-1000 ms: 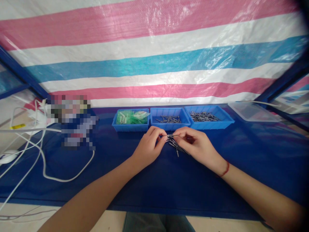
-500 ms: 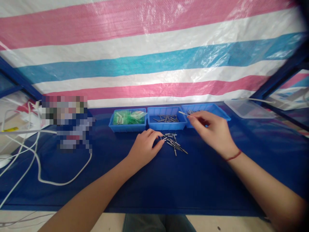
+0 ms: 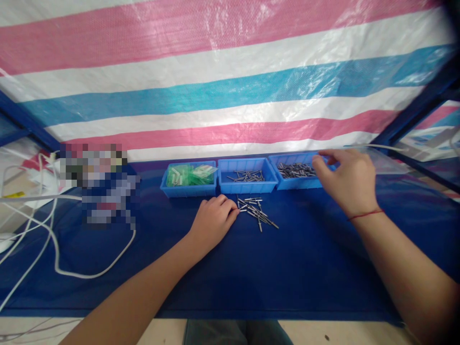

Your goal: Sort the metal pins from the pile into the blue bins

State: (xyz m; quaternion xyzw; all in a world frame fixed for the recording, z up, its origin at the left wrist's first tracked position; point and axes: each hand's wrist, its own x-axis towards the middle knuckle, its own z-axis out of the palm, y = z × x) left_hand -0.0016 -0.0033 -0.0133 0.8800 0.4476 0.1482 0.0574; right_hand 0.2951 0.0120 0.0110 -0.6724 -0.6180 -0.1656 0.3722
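R hand (image 3: pixel 347 184) over right bin (image 3: pixel 294 183), fingers loosely parted, nothing seen in them. L hand (image 3: pixel 213 223) curled just beside loose pins (image 3: pixel 257 213) on table (image 3: pixel 287 268); grip unclear. Risk: L knuckles nudge pile, pins roll & scatter.

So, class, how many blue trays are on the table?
3, in a back row: left tray holds green pieces, middle tray few pins, right tray many pins.

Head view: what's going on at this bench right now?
A person works at a blue table. The left hand rests beside a loose pile of metal pins in front of the middle tray. The right hand hovers over the right end of the right tray, which holds similar pins; whether it holds one is unclear. The left tray holds green parts.
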